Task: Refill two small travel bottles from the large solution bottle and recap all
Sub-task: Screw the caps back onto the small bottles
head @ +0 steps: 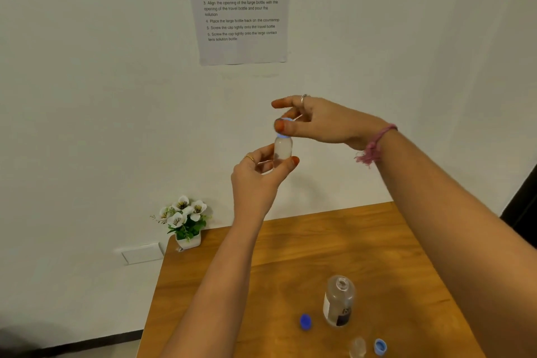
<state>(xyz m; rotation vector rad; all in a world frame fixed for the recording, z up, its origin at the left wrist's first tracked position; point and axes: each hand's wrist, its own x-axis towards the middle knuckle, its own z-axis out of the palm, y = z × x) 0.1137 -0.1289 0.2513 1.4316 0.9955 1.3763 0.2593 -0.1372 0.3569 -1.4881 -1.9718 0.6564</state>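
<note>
I hold a small translucent travel bottle [282, 150] upright in the air, well above the wooden table [290, 264]. My left hand [258, 174] grips its lower body. My right hand [316, 122] pinches the light blue cap [284, 126] sitting on its neck. On the table stands the large clear solution bottle [338, 301], uncapped, with a dark label. Its dark blue cap [305, 322] lies to its left. A second small travel bottle [358, 347] stands uncapped at the bottom edge, with a light blue cap [380, 346] just right of it.
A small white pot of white flowers [186, 221] stands at the table's far left corner. A printed instruction sheet [241, 6] hangs on the white wall. A wall plate [142, 253] sits low on the wall left of the table.
</note>
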